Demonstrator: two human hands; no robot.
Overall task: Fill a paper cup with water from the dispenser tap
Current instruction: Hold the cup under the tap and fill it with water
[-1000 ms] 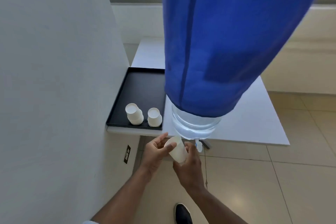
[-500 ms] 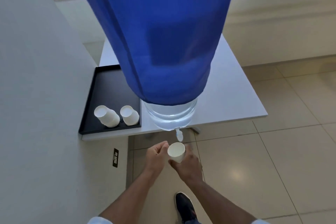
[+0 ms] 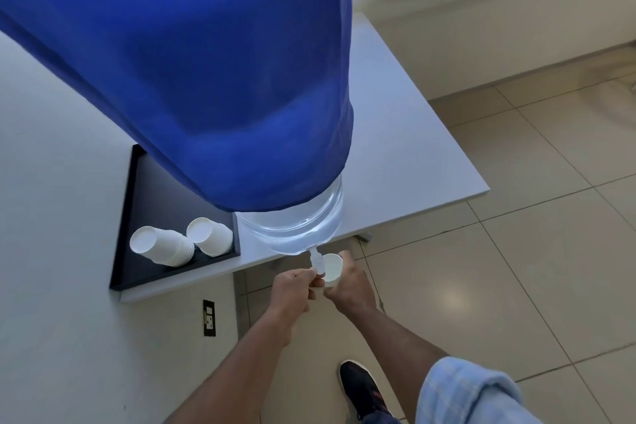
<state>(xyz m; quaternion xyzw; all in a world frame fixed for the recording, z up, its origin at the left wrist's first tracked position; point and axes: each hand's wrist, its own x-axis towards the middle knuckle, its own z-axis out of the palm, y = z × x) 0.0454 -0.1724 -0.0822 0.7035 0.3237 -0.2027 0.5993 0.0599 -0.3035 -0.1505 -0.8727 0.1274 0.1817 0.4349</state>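
A big water bottle under a blue cloth cover stands on the white table. Its small white tap sticks out over the table's front edge. My left hand pinches the tap's lower end. My right hand holds a white paper cup upright just right of and below the tap, its open mouth facing up. I cannot tell whether water is running.
A black tray on the table's left carries two stacks of upturned paper cups. A grey wall with a socket stands to the left. My dark shoe rests on the tiled floor.
My left hand left the cup and took hold of the tap. My right hand raised the cup up under the tap. The view swung left and down.
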